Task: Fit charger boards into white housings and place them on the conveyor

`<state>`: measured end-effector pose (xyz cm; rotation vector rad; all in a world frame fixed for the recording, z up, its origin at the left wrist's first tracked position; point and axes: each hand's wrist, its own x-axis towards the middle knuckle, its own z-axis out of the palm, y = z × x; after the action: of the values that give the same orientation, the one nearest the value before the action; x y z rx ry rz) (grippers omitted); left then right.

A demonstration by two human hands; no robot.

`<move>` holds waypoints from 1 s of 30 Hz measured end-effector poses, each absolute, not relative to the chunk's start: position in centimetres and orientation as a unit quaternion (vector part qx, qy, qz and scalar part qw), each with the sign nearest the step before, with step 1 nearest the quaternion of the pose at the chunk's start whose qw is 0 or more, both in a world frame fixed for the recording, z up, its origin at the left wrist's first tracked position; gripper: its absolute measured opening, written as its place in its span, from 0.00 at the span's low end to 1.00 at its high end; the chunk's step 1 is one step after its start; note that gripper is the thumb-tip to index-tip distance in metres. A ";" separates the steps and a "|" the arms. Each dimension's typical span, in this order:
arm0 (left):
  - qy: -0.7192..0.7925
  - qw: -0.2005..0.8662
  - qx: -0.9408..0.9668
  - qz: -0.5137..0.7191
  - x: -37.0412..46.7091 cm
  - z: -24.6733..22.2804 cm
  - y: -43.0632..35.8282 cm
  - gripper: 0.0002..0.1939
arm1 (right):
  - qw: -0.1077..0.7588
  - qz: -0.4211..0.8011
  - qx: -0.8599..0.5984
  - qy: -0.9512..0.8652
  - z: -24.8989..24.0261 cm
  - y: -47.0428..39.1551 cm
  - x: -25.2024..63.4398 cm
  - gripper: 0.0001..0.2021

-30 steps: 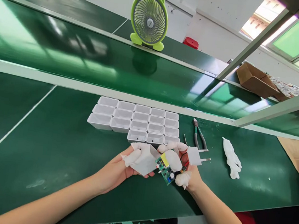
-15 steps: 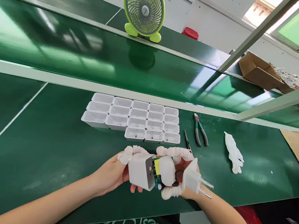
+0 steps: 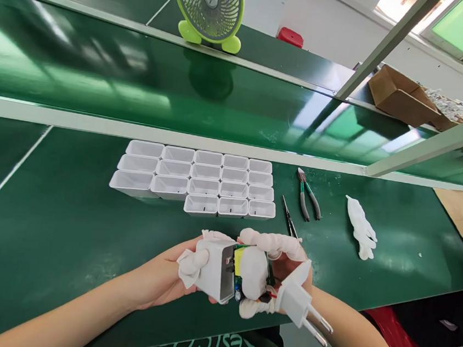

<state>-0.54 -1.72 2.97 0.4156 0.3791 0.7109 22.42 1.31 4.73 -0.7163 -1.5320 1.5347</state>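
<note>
My left hand point(image 3: 188, 265), with white finger cots on its fingertips, grips a white plastic charger housing point(image 3: 215, 271) whose open end faces right. In my right hand point(image 3: 271, 249), also in finger cots, is a green circuit board point(image 3: 239, 271) with a yellow part on it. The thumb covers much of the board, and its left end sits at the mouth of the housing. A white plug cap point(image 3: 295, 293) with two metal pins hangs at the board's right side, joined by a red wire. Its pins point down and right.
Several white open housings point(image 3: 172, 184) stand in rows behind my hands. To their right lie tweezers point(image 3: 288, 217), cutting pliers point(image 3: 308, 195) and a white glove point(image 3: 360, 228). A green fan point(image 3: 210, 5) and a cardboard box point(image 3: 402, 97) stand on the shelf.
The plug cap has tilted, its pins now angled further down. My left thumb has shifted onto the housing's near face. The camera view has moved slightly.
</note>
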 end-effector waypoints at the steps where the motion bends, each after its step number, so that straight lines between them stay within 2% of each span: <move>1: 0.175 0.901 0.200 0.343 -0.6 2.9 -1.8 0.19 | 0.431 0.592 -0.264 -0.627 4.6 1.4 22.5 0.45; 4: 0.159 0.904 0.197 0.345 -0.6 2.8 -2.0 0.16 | 0.464 0.544 -0.238 -0.657 4.1 1.5 22.7 0.43; 8: 0.139 0.908 0.199 0.342 -0.6 2.9 -2.0 0.16 | 0.460 0.551 -0.251 -0.650 3.5 1.5 22.6 0.30; 11: 0.141 0.907 0.193 0.348 -0.6 3.0 -1.9 0.17 | 0.470 0.543 -0.241 -0.653 3.2 1.3 22.6 0.26; 17: 0.142 0.907 0.200 0.343 -0.8 2.7 -1.9 0.18 | 0.456 0.494 -0.237 -0.701 3.2 1.4 23.0 0.31; 22: 0.152 0.909 0.192 0.339 -1.2 2.0 -2.2 0.21 | 0.468 0.471 -0.217 -0.715 4.1 1.7 22.7 0.29; 26: 0.168 0.911 0.193 0.324 -1.5 1.5 -2.3 0.25 | 0.469 0.473 -0.229 -0.710 4.0 1.6 22.6 0.32; 30: 0.179 0.905 0.207 0.325 -1.5 1.8 -2.3 0.25 | 0.455 0.501 -0.243 -0.694 3.7 1.3 23.0 0.31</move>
<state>-1.49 -2.28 1.81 0.4266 0.3692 0.6712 23.02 1.33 3.68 -0.5989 -1.7126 1.2369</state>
